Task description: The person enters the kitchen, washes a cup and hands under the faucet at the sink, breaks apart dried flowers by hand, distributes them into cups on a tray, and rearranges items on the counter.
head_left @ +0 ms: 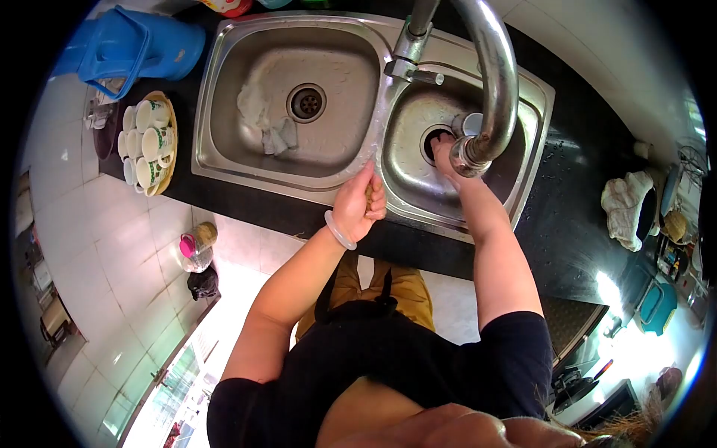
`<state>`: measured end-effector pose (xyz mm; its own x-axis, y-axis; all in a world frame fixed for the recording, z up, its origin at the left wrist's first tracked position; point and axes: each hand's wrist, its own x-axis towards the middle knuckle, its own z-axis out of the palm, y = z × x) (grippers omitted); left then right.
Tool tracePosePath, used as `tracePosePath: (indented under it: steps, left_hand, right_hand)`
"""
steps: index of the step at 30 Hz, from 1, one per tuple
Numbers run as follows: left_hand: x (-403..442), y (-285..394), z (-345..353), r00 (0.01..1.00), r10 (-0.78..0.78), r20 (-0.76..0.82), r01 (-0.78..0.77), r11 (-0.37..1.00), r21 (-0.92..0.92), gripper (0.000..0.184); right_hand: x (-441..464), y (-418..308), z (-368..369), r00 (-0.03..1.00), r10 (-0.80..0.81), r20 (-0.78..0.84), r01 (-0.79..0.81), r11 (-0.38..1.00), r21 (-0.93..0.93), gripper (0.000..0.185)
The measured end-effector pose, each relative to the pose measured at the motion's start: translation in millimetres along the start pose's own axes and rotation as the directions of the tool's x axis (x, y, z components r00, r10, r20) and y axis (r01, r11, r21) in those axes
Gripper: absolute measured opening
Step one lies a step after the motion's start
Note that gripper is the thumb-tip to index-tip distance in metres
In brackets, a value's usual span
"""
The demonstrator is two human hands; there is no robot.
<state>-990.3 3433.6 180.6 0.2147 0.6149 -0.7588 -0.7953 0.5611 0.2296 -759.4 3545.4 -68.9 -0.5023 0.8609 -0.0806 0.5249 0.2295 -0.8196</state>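
My left hand [360, 200] is at the front rim of the steel double sink [287, 178], in front of the divider. Its fingers are curled closed; what is inside them, if anything, I cannot make out. A pale bracelet [340, 231] circles that wrist. My right hand [443, 153] reaches into the smaller right basin, its fingers stretched out over the dark drain [432, 143]. The tap [502, 82] hides part of this hand. Just beyond the fingers lies a white cup-like object [468, 123], partly covered by the spout.
White foam [255, 104] and a grey wet cloth [279, 137] lie in the left basin beside its drain [307, 102]. A tray [170, 160] of several white cups [151, 142] and a blue jug [160, 48] stand left. A whitish cloth [626, 209] is at the right.
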Motion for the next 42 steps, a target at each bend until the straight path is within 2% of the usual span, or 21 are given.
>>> tracePosePath:
  steps: [3,5,6,8,9,11,13,14,16,17,18,21,23,25,27,28,30,33,36,41,42]
  left_hand:
    - [-2,1,0,0.999,0.006,-0.034,-0.006,1.0,0.005,0.037]
    - [-1,0,-1,0.999,0.003,-0.048,-0.004,1.0,-0.007,0.036]
    - [0,0,-1,0.998,0.004,-0.057,-0.004,1.0,-0.011,0.035]
    - [-1,0,-3,0.998,0.005,-0.059,-0.007,1.0,-0.026,0.036]
    - [0,0,-3,0.998,0.004,-0.058,-0.006,0.999,-0.033,0.036]
    - [1,3,-5,0.999,0.002,-0.036,-0.004,0.999,-0.045,0.035]
    - [3,6,-5,1.0,-0.003,-0.022,0.002,0.998,-0.065,0.035]
    - [5,6,-5,1.0,-0.009,-0.018,0.007,0.997,-0.081,0.035]
    - [6,5,-1,1.0,-0.016,-0.013,0.015,0.995,-0.1,0.035]
    - [6,6,3,1.0,-0.019,-0.014,0.017,0.995,-0.101,0.034]
    - [5,6,6,1.0,-0.022,-0.017,0.021,0.995,-0.101,0.034]
    - [6,5,11,0.999,-0.032,-0.001,0.032,0.995,-0.09,0.033]
    - [6,5,15,1.0,-0.027,0.007,0.028,0.998,-0.06,0.034]
    - [6,3,17,0.999,-0.032,0.01,0.032,0.999,-0.041,0.034]
    - [8,1,18,0.999,-0.04,0.006,0.04,0.999,-0.035,0.034]
    - [9,-1,16,0.999,-0.042,0.011,0.042,0.999,-0.035,0.034]
    - [10,-5,11,0.999,-0.045,0.015,0.046,0.998,-0.034,0.034]
    - [10,-6,2,0.999,-0.044,-0.018,0.043,0.999,-0.02,0.034]
    - [7,-3,-2,0.998,-0.014,-0.057,0.012,1.0,-0.028,0.033]
    - [7,3,-7,0.999,0.003,-0.054,-0.007,0.998,-0.06,0.033]
    - [8,4,-7,0.999,0.009,-0.05,-0.012,0.998,-0.06,0.033]
  right_hand:
    - [4,9,10,0.996,-0.061,-0.066,0.085,0.869,0.487,0.02]
    - [4,3,4,0.994,-0.112,0.013,0.108,0.979,0.175,0.018]
    - [10,-59,-24,0.987,-0.102,0.125,0.138,0.936,-0.323,0.016]
    - [9,-81,-33,0.995,-0.042,0.088,0.084,0.826,-0.557,0.014]
    - [5,-56,-25,0.999,-0.011,-0.042,-0.004,0.942,-0.336,0.012]
    - [-4,-41,-31,0.984,0.092,-0.15,-0.107,0.99,-0.094,0.01]
    - [-10,-48,-49,0.976,0.168,-0.141,-0.184,0.977,-0.109,0.01]
    - [-14,-23,-46,0.947,0.315,-0.06,-0.31,0.947,0.08,0.014]
    - [-22,-21,-53,0.848,0.527,0.054,-0.494,0.748,0.443,0.015]
    - [-32,-21,-57,0.802,0.588,0.103,-0.515,0.594,0.618,0.013]
    - [-28,-70,-69,0.754,0.649,0.104,-0.501,0.464,0.73,0.014]
    - [-29,-105,-81,0.752,0.647,0.127,-0.486,0.414,0.769,0.014]
    - [-27,-96,-72,0.763,0.644,0.061,-0.48,0.5,0.721,0.017]
    - [-19,-70,-61,0.845,0.529,0.075,-0.502,0.738,0.451,0.024]
    - [-4,-51,-43,0.901,0.434,0.025,-0.433,0.89,0.144,0.031]
    - [0,-44,-34,0.925,0.379,0.016,-0.379,0.925,-0.014,0.035]
    - [0,-41,-21,0.953,0.289,-0.094,-0.3,0.945,-0.131,0.023]
    - [-1,-68,-24,0.986,0.14,-0.088,-0.158,0.955,-0.253,0.019]
    - [-4,-37,-13,0.986,0.153,-0.059,-0.164,0.943,-0.289,0.024]
    - [-3,18,7,0.997,0.008,-0.077,-0.022,0.984,-0.178,0.021]
    - [-2,13,4,0.994,0.065,-0.091,-0.067,0.998,-0.02,0.02]
